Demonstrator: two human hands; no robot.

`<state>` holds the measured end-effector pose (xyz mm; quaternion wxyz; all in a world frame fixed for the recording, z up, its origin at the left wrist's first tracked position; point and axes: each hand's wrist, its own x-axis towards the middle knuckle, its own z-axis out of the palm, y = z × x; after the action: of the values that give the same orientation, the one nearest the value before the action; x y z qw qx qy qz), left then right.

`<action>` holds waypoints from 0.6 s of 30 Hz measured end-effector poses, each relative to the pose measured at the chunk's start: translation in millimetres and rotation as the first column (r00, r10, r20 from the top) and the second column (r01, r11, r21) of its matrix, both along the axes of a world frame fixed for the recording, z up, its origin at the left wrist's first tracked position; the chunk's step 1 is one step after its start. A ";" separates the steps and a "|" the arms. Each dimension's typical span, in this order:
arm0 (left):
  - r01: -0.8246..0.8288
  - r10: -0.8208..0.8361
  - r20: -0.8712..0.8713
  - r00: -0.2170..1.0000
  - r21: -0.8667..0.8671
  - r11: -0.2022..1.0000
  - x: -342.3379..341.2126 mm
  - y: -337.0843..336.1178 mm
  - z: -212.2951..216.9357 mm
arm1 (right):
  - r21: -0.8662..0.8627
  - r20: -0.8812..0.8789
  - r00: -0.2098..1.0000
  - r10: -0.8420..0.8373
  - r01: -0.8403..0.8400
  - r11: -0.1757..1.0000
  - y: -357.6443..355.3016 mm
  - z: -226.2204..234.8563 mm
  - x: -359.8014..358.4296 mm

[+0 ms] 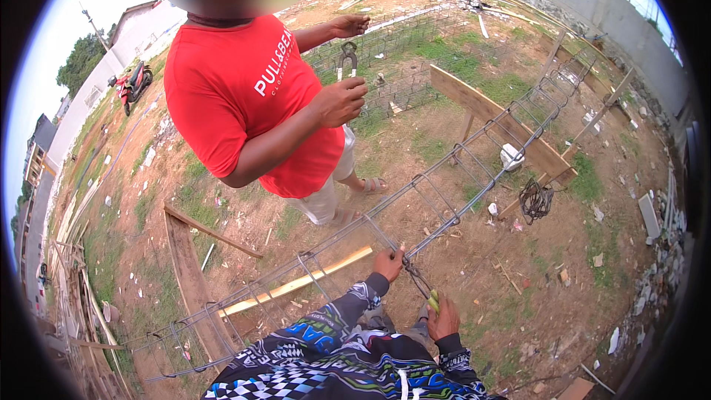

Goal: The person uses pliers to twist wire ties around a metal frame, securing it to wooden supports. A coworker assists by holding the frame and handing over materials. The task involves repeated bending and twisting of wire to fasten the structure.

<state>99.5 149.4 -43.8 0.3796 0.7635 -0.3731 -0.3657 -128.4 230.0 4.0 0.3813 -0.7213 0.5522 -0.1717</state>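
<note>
A long cage of steel bars and square stirrups point(452, 189) runs from lower left to upper right in front of me. My left hand point(387, 263) grips a bar of the cage where a stirrup crosses it. My right hand point(443, 318) is closed on the green handles of pincers point(422, 287), whose jaws reach up to the same joint. A person in a red shirt point(252, 96) stands across the cage, holding pincers point(346, 59) with white handles in both hands.
Wooden planks point(296, 284) lie on the dirt under the cage, and a plank trestle point(503, 122) carries it at upper right. A coil of dark wire point(535, 200) lies beside the trestle. More bar cages point(404, 52) lie behind the person. A red motorbike point(133, 83) stands far left.
</note>
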 end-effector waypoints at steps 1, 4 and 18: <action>0.002 -0.002 0.039 0.999 -0.025 1.000 1.6 -1.1 -2.7 | -0.099 -0.055 0.998 -0.013 0.007 0.995 2.6 3.8 3.4; 0.030 -0.024 0.105 0.994 -0.051 0.998 0.8 -0.1 -4.4 | 0.386 0.121 0.979 -0.163 0.105 0.916 8.5 -14.6 11.3; -0.015 0.024 -0.180 0.983 0.050 0.999 3.5 1.7 11.0 | 0.097 -0.099 0.995 -0.010 0.019 0.995 -0.8 -21.1 -11.1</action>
<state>103.0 151.1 -32.8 0.3969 0.7397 -0.3206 -0.4388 -139.5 229.2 -17.1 0.3871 -0.7054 0.5832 -0.1116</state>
